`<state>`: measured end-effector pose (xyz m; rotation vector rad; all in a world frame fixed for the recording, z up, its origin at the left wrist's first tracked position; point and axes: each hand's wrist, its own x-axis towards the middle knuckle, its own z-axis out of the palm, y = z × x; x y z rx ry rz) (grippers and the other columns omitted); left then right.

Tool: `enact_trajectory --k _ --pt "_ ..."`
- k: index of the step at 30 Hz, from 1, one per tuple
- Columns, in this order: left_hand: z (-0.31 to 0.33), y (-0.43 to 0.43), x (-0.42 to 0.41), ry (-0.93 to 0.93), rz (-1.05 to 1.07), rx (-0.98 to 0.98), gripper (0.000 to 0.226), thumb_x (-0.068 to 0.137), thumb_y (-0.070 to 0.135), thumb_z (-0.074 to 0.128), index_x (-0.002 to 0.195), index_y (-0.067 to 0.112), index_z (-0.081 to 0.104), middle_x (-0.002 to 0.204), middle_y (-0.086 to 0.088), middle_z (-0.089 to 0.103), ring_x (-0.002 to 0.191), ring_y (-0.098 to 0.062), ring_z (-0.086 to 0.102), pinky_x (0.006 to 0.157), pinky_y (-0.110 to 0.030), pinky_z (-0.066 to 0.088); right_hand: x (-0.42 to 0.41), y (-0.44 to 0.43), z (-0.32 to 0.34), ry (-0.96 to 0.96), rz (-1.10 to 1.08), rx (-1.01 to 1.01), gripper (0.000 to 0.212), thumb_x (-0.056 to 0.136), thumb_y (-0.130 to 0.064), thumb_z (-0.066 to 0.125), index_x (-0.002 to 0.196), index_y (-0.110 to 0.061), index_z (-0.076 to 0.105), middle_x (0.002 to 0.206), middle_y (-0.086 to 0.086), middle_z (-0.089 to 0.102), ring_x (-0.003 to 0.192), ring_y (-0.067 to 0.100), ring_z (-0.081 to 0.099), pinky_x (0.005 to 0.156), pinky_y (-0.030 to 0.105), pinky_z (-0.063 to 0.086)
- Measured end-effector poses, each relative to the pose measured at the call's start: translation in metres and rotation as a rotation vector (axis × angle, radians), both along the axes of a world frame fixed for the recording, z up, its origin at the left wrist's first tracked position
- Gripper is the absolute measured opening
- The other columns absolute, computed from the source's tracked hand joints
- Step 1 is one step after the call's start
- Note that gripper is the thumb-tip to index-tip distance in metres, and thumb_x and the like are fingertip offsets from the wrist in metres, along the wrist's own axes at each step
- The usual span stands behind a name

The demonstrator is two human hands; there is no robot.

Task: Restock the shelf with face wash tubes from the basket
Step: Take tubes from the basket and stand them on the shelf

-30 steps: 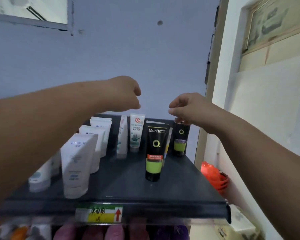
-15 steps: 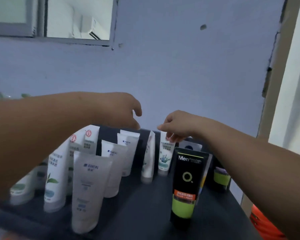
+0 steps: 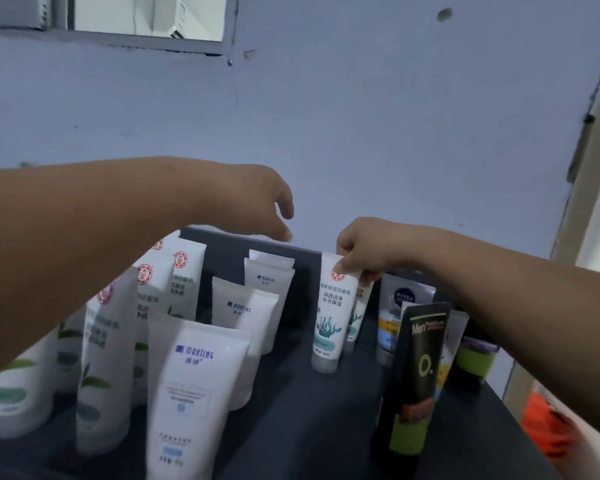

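Note:
On the dark shelf [image 3: 291,420] stand several face wash tubes. My right hand [image 3: 364,251] pinches the top edge of a white tube with a teal seaweed print [image 3: 331,313], which stands upright near the shelf's back middle. A second tube of the same print stands just behind it, partly hidden. My left hand [image 3: 257,202] hovers above the back of the shelf, fingers curled downward and apart, holding nothing. White Manting tubes [image 3: 191,386] stand in a row at the front left. A black and green Men tube [image 3: 416,382] stands at the right.
White tubes with green leaves [image 3: 101,362] crowd the left side. A Nivea tube [image 3: 400,306] and another black and green tube [image 3: 473,358] stand behind the Men tube. An orange basket [image 3: 548,431] shows low at the right, below the shelf. A blue-grey wall rises behind.
The view has moved closer and leftward along the shelf. My right hand dropped onto the top of the seaweed tube and closed on it. My left hand stayed hovering above the shelf's back.

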<state>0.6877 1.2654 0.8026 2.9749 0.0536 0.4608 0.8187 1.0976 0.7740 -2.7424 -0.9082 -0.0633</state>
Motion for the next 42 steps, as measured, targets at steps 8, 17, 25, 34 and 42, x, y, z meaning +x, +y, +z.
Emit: enact_trajectory --k 8,17,25,34,42 --pt "0.005 0.006 0.015 -0.010 -0.031 -0.001 0.037 0.086 0.043 0.064 0.120 0.030 0.059 0.107 0.014 0.051 0.097 -0.013 0.051 0.088 -0.028 0.038 0.014 0.007 -0.001 -0.031 0.005 -0.021 0.015 0.090 -0.016 0.066 0.078 -0.012 0.057 0.075 0.004 0.067 0.055 0.012 0.063 0.050 0.021 0.050" --pt "0.005 0.007 0.027 -0.003 -0.053 -0.015 0.037 0.086 0.043 0.063 0.121 0.029 0.059 0.109 0.013 0.053 0.099 -0.014 0.052 0.090 -0.029 0.040 0.007 0.000 0.002 0.121 0.064 0.040 0.009 0.091 -0.015 0.064 0.086 -0.008 0.062 0.088 0.014 0.074 0.062 0.015 0.066 0.067 0.031 0.056" --pt "0.002 0.005 0.027 0.006 -0.056 -0.006 0.037 0.086 0.043 0.064 0.120 0.028 0.060 0.113 0.011 0.057 0.103 -0.014 0.056 0.093 -0.031 0.042 0.000 -0.006 0.019 0.155 -0.005 0.048 0.039 0.091 -0.048 0.058 0.090 -0.011 0.067 0.084 0.000 0.073 0.064 0.014 0.064 0.061 0.026 0.047" --pt "-0.007 0.007 0.033 0.055 -0.037 -0.001 0.037 0.084 0.045 0.064 0.119 0.032 0.059 0.116 0.013 0.057 0.098 -0.014 0.057 0.089 -0.032 0.046 0.034 -0.011 0.005 -0.254 -0.136 -0.287 0.027 0.087 -0.030 0.069 0.109 -0.014 0.065 0.105 0.002 0.064 0.085 0.017 0.059 0.076 0.028 0.046" --pt "-0.011 0.011 0.033 0.062 -0.013 0.013 0.036 0.083 0.046 0.064 0.117 0.033 0.060 0.116 0.012 0.057 0.105 -0.015 0.056 0.099 -0.037 0.045 0.046 -0.008 0.001 -0.213 -0.036 -0.138 0.025 0.088 -0.021 0.068 0.067 -0.019 0.056 0.067 -0.001 0.058 0.057 0.013 0.054 0.062 0.027 0.044"
